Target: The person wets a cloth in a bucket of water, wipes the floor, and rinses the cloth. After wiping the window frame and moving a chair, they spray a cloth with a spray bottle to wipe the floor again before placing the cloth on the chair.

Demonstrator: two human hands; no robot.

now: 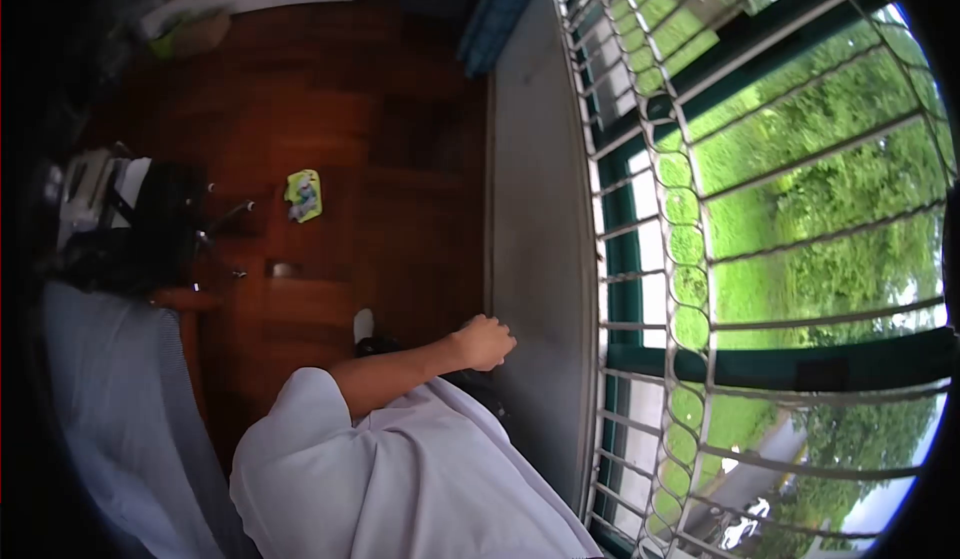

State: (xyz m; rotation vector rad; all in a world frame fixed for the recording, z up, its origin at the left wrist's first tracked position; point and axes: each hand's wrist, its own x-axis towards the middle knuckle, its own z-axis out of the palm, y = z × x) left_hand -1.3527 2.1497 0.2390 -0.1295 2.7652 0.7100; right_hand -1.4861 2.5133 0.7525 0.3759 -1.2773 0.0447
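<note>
The left hand (485, 343) hangs loosely closed by the sill's (540, 209) floor-side edge, forearm bent across the shirt (430, 469). Whether it grips anything is unclear.

one bare hand (485, 342), one forearm (395, 374) and one white shirt (410, 469) at the lower centre. one grey ledge (540, 199) right of centre, one window grille (708, 259) down the right side, one blue curtain (500, 19) at the top centre. one yellow-green patterned item (304, 196) left of centre, one striped cloth (125, 389) at the lower left. the grille's many bars run out of view, so their total cannot be told.
</note>
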